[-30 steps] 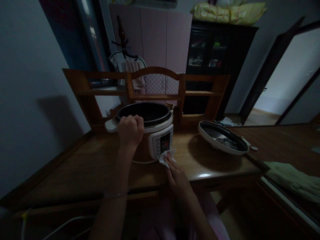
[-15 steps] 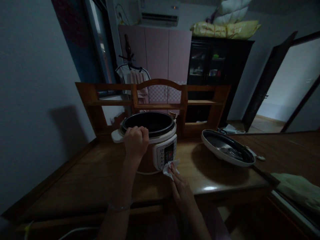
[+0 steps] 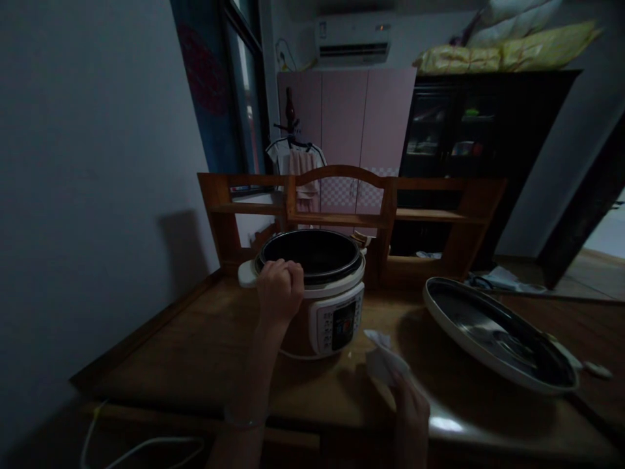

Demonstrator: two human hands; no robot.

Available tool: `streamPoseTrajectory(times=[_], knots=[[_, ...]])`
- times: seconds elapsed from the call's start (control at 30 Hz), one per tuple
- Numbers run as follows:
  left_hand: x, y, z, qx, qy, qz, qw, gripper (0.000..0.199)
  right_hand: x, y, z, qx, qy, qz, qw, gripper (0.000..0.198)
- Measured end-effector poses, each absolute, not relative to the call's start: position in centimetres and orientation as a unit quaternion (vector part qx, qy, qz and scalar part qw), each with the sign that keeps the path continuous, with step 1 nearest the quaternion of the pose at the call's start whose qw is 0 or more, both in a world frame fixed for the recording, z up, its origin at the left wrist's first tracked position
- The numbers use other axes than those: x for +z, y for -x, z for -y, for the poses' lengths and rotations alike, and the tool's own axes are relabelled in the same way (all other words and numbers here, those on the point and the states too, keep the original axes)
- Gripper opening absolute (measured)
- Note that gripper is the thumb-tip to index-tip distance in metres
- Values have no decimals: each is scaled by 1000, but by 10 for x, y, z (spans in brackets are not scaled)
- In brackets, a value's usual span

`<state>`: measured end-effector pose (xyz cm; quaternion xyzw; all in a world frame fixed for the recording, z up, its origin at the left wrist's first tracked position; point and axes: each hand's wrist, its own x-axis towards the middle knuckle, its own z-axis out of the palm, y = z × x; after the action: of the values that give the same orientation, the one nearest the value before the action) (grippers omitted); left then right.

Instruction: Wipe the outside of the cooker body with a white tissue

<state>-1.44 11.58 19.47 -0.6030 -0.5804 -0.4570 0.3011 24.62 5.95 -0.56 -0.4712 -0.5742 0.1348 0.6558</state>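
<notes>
An electric pressure cooker with a white control panel stands upright on the wooden desk, its top uncovered and its dark inner pot showing. My left hand is closed over the cooker's near rim, beside the white side handle. Off the cooker's right front, my right hand pinches a crumpled white tissue above the desk, apart from the panel. The cooker's round lid lies to the right with its inner side facing up.
A low wooden shelf rack runs along the back of the desk. The wall borders the left side. A white cable hangs at the front left edge. Behind are pink cabinets and a dark cupboard.
My right hand has drawn the tissue away from the base of the cooker's panel, to the right and toward me. The left hand keeps its hold. The view has turned left.
</notes>
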Motion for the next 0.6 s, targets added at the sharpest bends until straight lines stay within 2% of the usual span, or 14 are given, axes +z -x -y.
streamPoseTrajectory(times=[0.07, 0.2, 0.33, 0.47, 0.6], knots=[[195, 14, -116, -456, 600, 582, 305, 38, 6, -255, -67, 139, 474, 558, 667, 34], [195, 12, -114, -452, 597, 590, 302, 38, 62, -240, -81, 231, 436, 553, 671, 41], [195, 12, -115, -452, 593, 596, 298, 37, 107, -210, -93, 178, 344, 686, 615, 44], [193, 12, -117, -452, 587, 603, 296, 37, 105, -200, -100, 160, 333, 722, 585, 43], [193, 12, -115, -443, 585, 612, 295, 37, 89, -202, -95, 189, 348, 718, 573, 42]])
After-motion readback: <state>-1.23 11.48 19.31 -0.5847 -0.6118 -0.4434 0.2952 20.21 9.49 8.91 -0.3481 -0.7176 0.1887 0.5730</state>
